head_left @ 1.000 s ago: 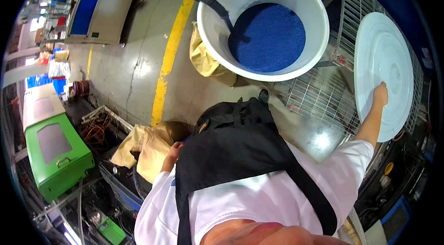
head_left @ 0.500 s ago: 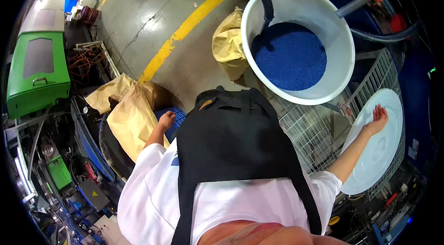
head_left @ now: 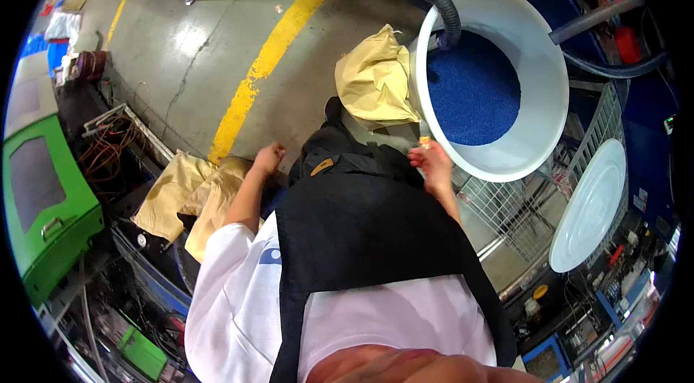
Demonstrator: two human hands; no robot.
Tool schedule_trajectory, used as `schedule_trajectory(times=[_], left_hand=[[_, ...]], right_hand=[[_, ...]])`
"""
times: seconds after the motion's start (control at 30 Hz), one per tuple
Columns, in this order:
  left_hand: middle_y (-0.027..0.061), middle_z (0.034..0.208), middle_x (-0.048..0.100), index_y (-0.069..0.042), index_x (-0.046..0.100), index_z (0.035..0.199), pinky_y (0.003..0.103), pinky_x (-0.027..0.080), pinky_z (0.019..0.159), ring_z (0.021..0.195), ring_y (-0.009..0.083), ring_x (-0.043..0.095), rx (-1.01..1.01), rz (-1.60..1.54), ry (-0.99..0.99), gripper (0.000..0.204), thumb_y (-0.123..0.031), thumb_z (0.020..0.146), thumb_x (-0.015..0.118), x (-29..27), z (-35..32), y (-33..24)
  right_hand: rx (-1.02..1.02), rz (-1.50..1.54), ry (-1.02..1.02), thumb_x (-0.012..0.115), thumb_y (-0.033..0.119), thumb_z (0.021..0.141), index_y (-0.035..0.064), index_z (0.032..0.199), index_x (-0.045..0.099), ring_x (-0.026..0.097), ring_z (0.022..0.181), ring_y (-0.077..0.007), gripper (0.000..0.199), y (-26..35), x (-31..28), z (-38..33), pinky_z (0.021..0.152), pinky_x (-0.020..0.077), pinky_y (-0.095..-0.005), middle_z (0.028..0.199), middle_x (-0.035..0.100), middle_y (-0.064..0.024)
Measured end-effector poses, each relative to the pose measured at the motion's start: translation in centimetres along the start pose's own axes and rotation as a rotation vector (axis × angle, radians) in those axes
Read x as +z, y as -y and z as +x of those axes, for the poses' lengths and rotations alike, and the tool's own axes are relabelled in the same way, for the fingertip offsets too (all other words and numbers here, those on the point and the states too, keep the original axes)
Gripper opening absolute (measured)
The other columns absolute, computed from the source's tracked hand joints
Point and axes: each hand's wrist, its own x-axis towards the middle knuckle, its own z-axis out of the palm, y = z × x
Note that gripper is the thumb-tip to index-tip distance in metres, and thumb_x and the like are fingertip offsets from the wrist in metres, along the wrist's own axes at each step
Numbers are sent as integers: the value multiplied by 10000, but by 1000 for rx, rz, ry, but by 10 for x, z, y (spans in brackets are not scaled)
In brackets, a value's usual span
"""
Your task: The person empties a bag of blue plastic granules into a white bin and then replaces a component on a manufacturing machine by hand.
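My right hand [head_left: 432,163] is beside the lower left rim of a big white tub [head_left: 538,104], its fingers loosely bent and apart with nothing seen in them. Blue granules [head_left: 473,90] lie in the tub, and a dark ribbed hose [head_left: 442,7] reaches down into them. Against the tub's left side stands a yellow paper sack [head_left: 376,81], its top bunched. My left hand [head_left: 270,159] hangs over the floor with fingers curled in, no object visible in it. Near it are crumpled tan paper sacks [head_left: 172,191].
A round white lid [head_left: 591,206] leans on a wire rack [head_left: 499,213] to the right. Green-covered machinery [head_left: 54,195] stands at the left, near tangled orange cables [head_left: 108,141]. A yellow line [head_left: 271,57] crosses the floor. A second hose [head_left: 596,18] meets the tub's far right rim.
My right hand has left the white lid and come across to the tub's near left side. My left hand has moved slightly forward. My body and view have turned and shifted toward the yellow sack.
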Motion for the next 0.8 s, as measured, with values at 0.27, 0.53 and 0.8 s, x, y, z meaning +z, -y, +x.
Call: schedule_trajectory(times=[0.27, 0.53, 0.8], left_hand=[[180, 974, 609, -72, 561, 1046, 440, 452, 784, 915, 361, 565, 444, 47, -40, 301, -285, 846, 484, -70, 160, -115], [156, 903, 617, -69, 575, 1007, 403, 450, 731, 875, 318, 579, 791, 161, 210, 266, -246, 810, 550, -22, 221, -303], [155, 903, 590, -106, 540, 1091, 394, 462, 730, 847, 321, 580, 859, -81, 406, 336, -217, 779, 597, 92, 120, -304]], right_hand=[[-108, -133, -130, 405, 19, 851, 12, 992, 435, 584, 687, -144, 145, -26, 85, 3, 603, 471, -247, 804, 603, -108], [48, -142, -433, 472, 172, 898, 61, 857, 498, 384, 509, -67, 120, -57, 61, 12, 472, 313, -219, 600, 429, 10], [270, -33, -472, 466, 266, 920, 62, 825, 527, 417, 482, -85, 233, -94, 10, 4, 454, 324, -223, 563, 449, 1]])
